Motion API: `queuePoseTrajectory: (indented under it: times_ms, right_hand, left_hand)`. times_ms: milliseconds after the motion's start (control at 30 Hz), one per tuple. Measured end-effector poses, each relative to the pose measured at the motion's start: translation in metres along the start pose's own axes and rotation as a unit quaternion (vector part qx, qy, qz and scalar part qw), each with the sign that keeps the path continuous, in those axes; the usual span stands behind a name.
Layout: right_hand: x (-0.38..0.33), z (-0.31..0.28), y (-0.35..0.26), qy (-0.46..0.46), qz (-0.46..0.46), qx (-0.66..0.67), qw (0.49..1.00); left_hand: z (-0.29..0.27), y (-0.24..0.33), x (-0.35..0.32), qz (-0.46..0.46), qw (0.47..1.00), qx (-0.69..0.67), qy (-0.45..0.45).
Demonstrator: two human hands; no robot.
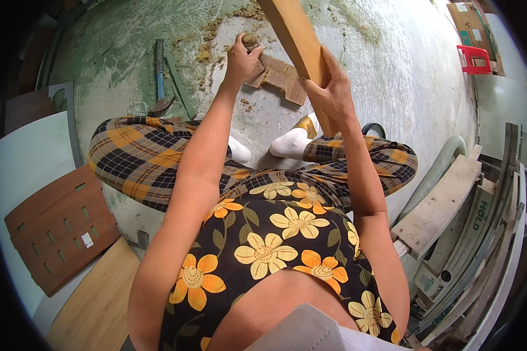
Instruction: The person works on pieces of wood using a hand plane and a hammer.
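Note:
My right hand [331, 90] grips a long light wooden plank [295, 35] that rises tilted toward the top of the view. My left hand [241, 57] is closed around a small round wooden-topped object [250, 40], held just above a notched brown board piece [280, 78] lying on the floor. The two hands are close together, the left one slightly farther out. I sit on the floor in plaid trousers with white-socked feet [290, 142] below the plank.
A blue-handled hammer [159, 76] lies on the sawdust-strewn floor at the left. Slotted brown panels [61, 231] and a light board [96, 304] lie at lower left. Stacked planks and profiles [451, 216] and a grey hose [436, 169] fill the right. A red stool [474, 57] stands far right.

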State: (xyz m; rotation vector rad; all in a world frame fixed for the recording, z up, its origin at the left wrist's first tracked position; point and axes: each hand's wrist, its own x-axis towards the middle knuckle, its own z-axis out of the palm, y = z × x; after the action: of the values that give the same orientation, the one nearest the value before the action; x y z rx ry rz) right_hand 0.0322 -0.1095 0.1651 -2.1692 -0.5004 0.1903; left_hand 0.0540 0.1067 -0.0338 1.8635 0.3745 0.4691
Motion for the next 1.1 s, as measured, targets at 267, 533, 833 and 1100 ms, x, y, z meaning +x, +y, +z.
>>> queuePoseTrajectory:
  times_ms: [267,533,833,1100]
  right_hand:
    - [-0.002,-0.003,-0.002,-0.005,-0.014,-0.022,1.000]
    - [0.008,0.003,-0.021,-0.021,-0.056,0.016,0.998]
    - [0.015,0.008,-0.031,-0.136,0.046,-0.116,0.983]
    - [0.032,0.018,-0.024,-0.168,0.026,-0.155,0.973]
  left_hand:
    - [0.004,0.019,-0.009,-0.010,0.999,0.046,-0.004]
    - [0.000,0.035,-0.009,-0.080,0.995,-0.011,-0.055]
    - [-0.011,0.033,-0.005,-0.094,0.994,-0.002,-0.047]
    - [-0.017,0.001,0.000,-0.088,0.979,-0.175,-0.049]
